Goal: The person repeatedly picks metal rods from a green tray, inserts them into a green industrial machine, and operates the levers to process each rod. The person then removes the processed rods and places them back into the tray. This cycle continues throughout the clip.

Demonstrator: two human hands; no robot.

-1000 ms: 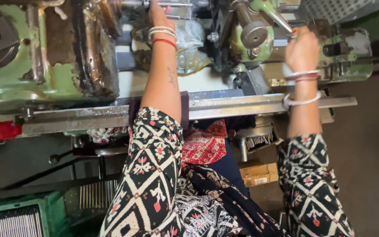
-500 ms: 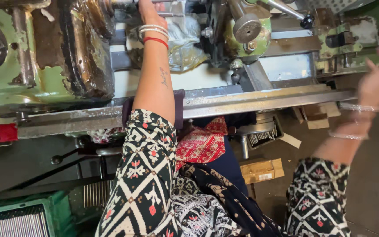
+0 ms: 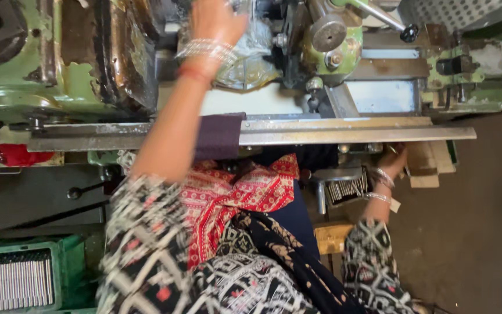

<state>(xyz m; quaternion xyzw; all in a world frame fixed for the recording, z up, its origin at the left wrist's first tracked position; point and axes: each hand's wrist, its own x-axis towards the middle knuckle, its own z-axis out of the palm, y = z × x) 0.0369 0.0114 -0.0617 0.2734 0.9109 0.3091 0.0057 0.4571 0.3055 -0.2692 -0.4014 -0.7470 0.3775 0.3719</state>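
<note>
Fingers under rail, beside tray

This is a machine workshop. A worn green metalworking machine with chipped paint, a steel rail and a lever handle fills the view, above a green crate of metal rods and a bare concrete floor.

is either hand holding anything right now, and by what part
Cannot be told: the left hand is blurred up at the machine; the right hand reaches under the rail.
</note>
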